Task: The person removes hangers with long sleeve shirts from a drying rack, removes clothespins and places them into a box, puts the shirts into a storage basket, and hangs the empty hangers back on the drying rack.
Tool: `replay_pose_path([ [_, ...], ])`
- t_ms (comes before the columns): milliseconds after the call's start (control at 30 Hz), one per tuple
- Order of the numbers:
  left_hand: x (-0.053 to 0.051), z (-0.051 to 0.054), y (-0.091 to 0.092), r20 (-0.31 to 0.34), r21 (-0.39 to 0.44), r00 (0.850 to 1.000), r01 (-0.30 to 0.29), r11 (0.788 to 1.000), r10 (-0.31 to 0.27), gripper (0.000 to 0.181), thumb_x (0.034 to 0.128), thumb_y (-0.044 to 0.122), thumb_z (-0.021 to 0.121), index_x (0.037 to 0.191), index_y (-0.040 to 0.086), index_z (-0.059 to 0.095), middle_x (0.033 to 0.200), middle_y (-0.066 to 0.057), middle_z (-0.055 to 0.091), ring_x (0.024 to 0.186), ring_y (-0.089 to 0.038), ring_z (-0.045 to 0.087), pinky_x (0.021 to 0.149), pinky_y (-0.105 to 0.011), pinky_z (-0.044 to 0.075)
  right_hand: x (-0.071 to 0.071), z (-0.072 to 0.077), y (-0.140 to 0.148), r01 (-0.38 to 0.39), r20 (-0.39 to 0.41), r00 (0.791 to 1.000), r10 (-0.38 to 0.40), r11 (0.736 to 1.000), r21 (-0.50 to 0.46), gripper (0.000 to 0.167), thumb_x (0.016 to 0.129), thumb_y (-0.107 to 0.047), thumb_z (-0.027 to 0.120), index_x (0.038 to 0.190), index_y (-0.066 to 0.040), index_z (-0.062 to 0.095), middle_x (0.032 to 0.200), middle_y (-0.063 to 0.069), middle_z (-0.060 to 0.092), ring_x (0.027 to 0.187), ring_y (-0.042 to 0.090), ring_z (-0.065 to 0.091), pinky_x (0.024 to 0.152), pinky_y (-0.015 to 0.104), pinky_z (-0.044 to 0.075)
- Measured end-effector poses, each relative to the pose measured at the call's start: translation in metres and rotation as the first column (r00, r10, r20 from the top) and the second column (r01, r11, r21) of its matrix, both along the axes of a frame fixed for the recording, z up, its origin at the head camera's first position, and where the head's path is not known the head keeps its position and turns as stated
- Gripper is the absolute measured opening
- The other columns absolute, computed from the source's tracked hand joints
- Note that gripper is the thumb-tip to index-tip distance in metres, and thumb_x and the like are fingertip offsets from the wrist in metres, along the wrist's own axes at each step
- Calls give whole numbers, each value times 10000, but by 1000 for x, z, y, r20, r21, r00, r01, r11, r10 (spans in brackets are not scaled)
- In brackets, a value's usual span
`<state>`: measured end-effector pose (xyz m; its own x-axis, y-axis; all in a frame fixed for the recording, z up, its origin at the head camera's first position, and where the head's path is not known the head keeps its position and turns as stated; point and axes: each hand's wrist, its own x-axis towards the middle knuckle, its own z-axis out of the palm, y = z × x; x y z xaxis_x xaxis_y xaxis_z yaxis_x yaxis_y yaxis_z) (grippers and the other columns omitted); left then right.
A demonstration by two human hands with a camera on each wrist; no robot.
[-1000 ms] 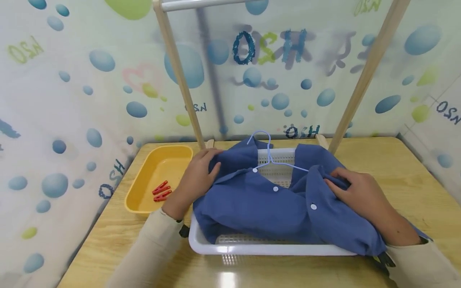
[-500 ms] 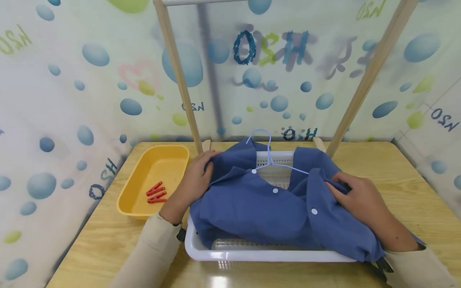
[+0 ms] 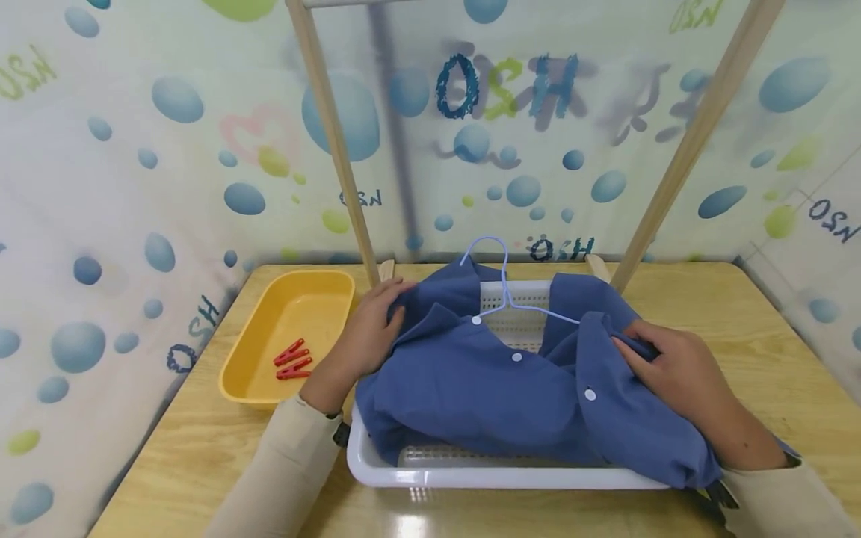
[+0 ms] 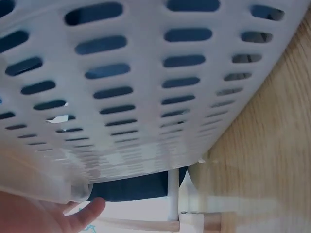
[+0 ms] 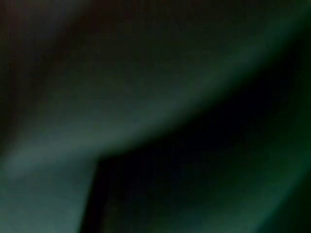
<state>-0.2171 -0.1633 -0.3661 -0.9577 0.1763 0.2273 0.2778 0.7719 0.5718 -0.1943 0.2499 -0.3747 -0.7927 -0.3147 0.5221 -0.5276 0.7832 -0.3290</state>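
Observation:
A blue shirt [image 3: 471, 388] with white buttons lies spread over a white plastic basket [image 3: 498, 478]. Inside its open collar sits a light-blue hanger [image 3: 507, 295], hook pointing up. My right hand [image 3: 686, 373] pinches the shirt's front edge at the right, thumb and fingers on the cloth. At the left shoulder my left hand [image 3: 366, 332] rests against the shirt with fingers fairly straight and thumb apart. The left wrist view has the basket's slotted wall [image 4: 146, 87] and part of that hand [image 4: 53, 213]. Dark blur fills the right wrist view.
A yellow tray [image 3: 235, 373] with red clothespins [image 3: 292, 360] stands left of the basket on the wooden table [image 3: 726, 321]. Behind rise two wooden posts of a rack, left post [image 3: 339, 157] and right post [image 3: 693, 142]. A patterned wall covering [image 3: 525, 157] closes the back.
The whole scene has shifted slightly in the head view between the first frame and now. Both hands keep about the same places on the shirt; the hanger has barely moved.

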Motion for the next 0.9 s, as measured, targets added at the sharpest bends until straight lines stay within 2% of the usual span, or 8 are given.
replay_pose_path([
  [233,-7,4,4,-46,-40,999,-24,999,23,406,991,161,617,1392,114,575,1381,-158,552,1286,-389,499,1109,-545,396,-3,-1,1,-8,-43,999,9,1000,28,262,831,-86,771,717,-198,563,566,-135,378,514,-44,332,498,187,278],
  [433,-9,4,6,-51,-31,996,-75,997,74,413,961,150,656,1370,126,601,1337,-164,573,1251,-384,516,1100,-526,413,-2,0,1,-49,-121,991,52,998,27,297,828,-92,770,702,-205,527,571,-139,363,521,-49,327,509,162,277],
  [533,-8,4,6,-75,-29,993,-91,995,88,409,952,141,665,1358,130,613,1322,-161,574,1234,-374,522,1090,-516,425,-2,0,2,-75,-178,981,77,997,16,280,951,-264,674,713,-190,545,597,-117,433,547,-44,358,525,168,309],
  [600,-8,4,6,-93,-30,991,-102,994,99,407,946,134,670,1350,133,620,1314,-157,573,1229,-368,521,1083,-512,432,-3,0,2,-92,-213,973,92,996,11,374,1008,-414,559,718,-177,556,613,-102,469,558,-37,370,533,173,321],
  [667,-7,4,6,-112,-43,987,-119,992,113,408,937,125,679,1342,133,627,1301,-156,579,1222,-366,522,1073,-511,438,-3,0,2,-108,-233,967,106,994,5,479,1020,-522,444,722,-167,565,625,-92,488,565,-33,374,535,176,325],
  [767,-5,3,7,-142,-73,981,-147,986,136,410,920,114,698,1325,131,643,1267,-156,602,1183,-364,537,1041,-517,445,-4,0,1,-122,-229,966,119,993,4,519,1016,-561,391,718,-166,551,614,-97,458,557,-40,351,529,165,305],
  [900,-4,2,9,-213,-141,964,-189,972,156,387,908,108,704,1293,127,667,1191,-152,636,1081,-364,552,917,-530,452,-4,-1,2,-121,-230,966,120,993,9,546,1016,-568,367,723,-151,563,620,-80,490,560,-32,368,529,169,321],
])
